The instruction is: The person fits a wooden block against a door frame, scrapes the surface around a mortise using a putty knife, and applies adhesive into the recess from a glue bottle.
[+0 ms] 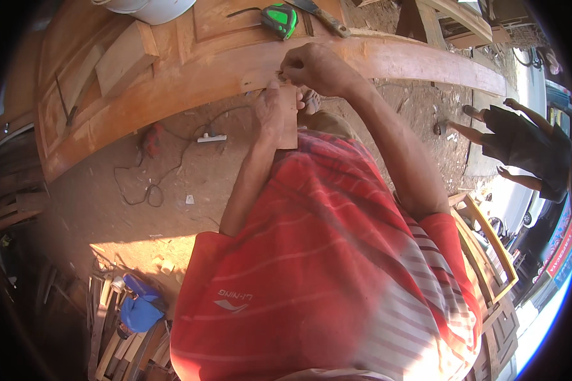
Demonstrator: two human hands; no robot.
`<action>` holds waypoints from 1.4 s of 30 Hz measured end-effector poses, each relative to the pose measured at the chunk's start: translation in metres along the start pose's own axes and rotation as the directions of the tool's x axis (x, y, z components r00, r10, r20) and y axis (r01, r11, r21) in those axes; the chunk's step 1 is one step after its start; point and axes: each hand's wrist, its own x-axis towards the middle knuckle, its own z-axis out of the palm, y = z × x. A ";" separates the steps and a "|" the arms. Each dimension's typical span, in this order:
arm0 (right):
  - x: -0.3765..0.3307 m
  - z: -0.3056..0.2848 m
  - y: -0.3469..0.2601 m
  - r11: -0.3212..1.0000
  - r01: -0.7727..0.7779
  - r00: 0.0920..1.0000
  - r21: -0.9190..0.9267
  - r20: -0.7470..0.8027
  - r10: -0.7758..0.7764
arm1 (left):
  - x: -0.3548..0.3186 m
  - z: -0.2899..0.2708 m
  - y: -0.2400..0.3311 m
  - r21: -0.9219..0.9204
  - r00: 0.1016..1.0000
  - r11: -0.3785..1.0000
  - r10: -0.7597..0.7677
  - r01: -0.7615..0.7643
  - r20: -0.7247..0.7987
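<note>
Head view: looking down over a red striped shirt (324,267) at two hands working at a wooden door (171,82) laid flat, top centre of the frame.
Far left: a stack of planks (13,190) at the left edge; a blue cloth (138,311) among wood offcuts at lower left.
Upper left: a loose wood block (126,58) lies on the door, beside a white bucket (147,7) at the top edge.
Floor, left of centre: a black cable (149,184) runs over the dirt to a white power strip (211,137).
Left hand (270,111): fingers closed round a small flat wood piece (290,120), held upright against the door's near edge.
Right hand (311,66): fingertips pinched together just above that wood piece, touching the door rail; what they pinch is too small to tell.
Top centre: a green tape measure (279,19) and a wooden-handled tool (327,19) rest on the door.
Right: another person in dark clothes (521,149) stands well apart.
</note>
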 end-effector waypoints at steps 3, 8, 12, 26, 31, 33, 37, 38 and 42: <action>0.000 0.001 -0.004 0.998 0.020 1.000 -0.064 -0.008 -0.020 | 0.002 -0.006 -0.004 0.041 0.998 0.998 0.055 -0.055 0.010; 0.003 0.006 -0.002 0.989 0.078 0.997 -0.122 -0.018 -0.081 | 0.007 -0.008 -0.010 -0.015 1.000 1.000 -0.003 0.003 0.014; 0.002 0.007 0.000 0.991 0.087 0.996 -0.105 -0.019 -0.090 | 0.005 -0.003 -0.010 -0.097 1.000 0.995 0.011 -0.010 0.004; 0.003 0.003 -0.014 0.989 0.030 1.000 -0.142 -0.002 -0.030 | 0.002 0.003 0.010 -0.060 1.000 0.998 -0.013 0.012 -0.016; 0.000 0.004 -0.014 0.986 0.039 0.999 -0.161 0.003 -0.039 | 0.005 -0.003 0.004 0.049 1.000 0.998 -0.026 0.026 0.002; -0.001 0.003 -0.017 0.986 0.034 0.999 -0.164 0.016 -0.032 | 0.004 -0.008 -0.001 0.053 0.999 0.997 -0.049 0.047 0.021; 0.000 0.003 -0.019 0.982 0.035 0.999 -0.185 0.030 -0.030 | 0.015 -0.007 -0.017 -0.078 0.997 0.995 -0.066 0.068 0.031; 0.000 0.004 -0.017 0.970 0.077 0.997 -0.232 0.013 -0.076 | 0.014 -0.005 -0.016 -0.067 0.996 0.994 -0.084 0.084 0.009; 0.002 0.008 -0.016 0.974 0.093 0.996 -0.208 0.027 -0.089 | 0.001 0.005 0.008 0.076 0.991 0.989 -0.120 0.124 -0.057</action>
